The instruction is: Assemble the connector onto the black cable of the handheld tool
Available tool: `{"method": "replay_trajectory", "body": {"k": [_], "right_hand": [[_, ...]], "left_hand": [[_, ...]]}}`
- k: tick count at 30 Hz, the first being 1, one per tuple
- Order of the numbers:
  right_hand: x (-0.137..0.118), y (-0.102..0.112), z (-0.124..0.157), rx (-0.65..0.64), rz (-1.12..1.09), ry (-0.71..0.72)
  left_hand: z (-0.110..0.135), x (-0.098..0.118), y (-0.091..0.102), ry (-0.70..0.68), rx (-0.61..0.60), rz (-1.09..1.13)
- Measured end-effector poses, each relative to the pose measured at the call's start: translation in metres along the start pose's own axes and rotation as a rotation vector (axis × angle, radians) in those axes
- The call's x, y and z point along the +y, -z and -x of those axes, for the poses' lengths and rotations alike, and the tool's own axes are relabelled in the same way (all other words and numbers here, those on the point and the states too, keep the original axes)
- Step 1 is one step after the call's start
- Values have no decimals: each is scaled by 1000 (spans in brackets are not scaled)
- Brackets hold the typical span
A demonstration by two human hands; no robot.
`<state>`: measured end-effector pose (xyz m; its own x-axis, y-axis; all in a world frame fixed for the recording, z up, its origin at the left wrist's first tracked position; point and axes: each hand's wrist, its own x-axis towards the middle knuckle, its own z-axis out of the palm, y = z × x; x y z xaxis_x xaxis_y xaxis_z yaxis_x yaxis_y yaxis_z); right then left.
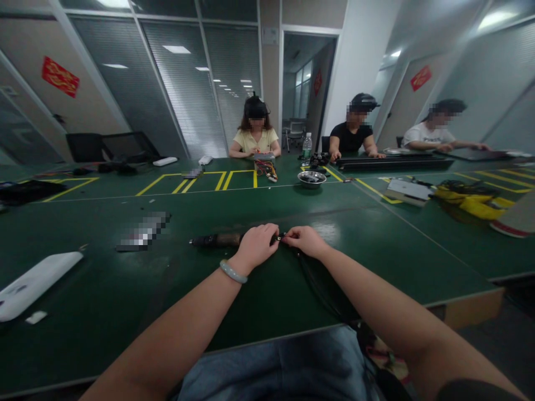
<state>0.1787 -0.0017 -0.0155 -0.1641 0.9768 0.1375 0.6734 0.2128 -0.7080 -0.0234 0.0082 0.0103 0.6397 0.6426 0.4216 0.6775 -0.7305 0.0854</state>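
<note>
An electric screwdriver (pixel 227 239), dark and cylindrical, lies on the green table with its narrow tip pointing left. My left hand (pixel 259 244) is wrapped over its right end, covering that part of the body. Close by, my right hand (pixel 307 241) pinches the end of a black cable (pixel 310 278) with thumb and forefinger. A small dark plug with a shiny part (pixel 278 238) shows between the two hands; whether it sits in the tool's socket I cannot tell. From the right hand the cable droops toward the table's front edge.
At the left lie a white elongated device (pixel 39 284), a small white piece (pixel 37 317) and a blurred-out flat object (pixel 144 231). Farther back stand a metal bowl (pixel 311 179) and a water bottle (pixel 307 149). Three people sit across; yellow-and-black items (pixel 472 200) lie right.
</note>
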Motion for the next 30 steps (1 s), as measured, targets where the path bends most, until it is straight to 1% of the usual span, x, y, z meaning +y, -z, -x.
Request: {"method": "replay_trajectory", "body": {"k": [6, 11, 16, 19, 24, 30], "right_hand": [[-4, 2, 1, -2, 16, -20], [-6, 3, 1, -21, 7, -11], [-5, 2, 0, 7, 32, -1], [-5, 1, 0, 9, 45, 4], [-5, 1, -3, -16, 45, -28], [-5, 3, -5, -30, 39, -7]], "left_hand": [[-1, -2, 0, -9, 4, 19], [-3, -6, -4, -4, -19, 50], [-4, -10, -7, -12, -18, 77], [-4, -11, -8, 0, -18, 87], [-5, -11, -10, 21, -25, 93], [-7, -13, -11, 44, -55, 114]]}}
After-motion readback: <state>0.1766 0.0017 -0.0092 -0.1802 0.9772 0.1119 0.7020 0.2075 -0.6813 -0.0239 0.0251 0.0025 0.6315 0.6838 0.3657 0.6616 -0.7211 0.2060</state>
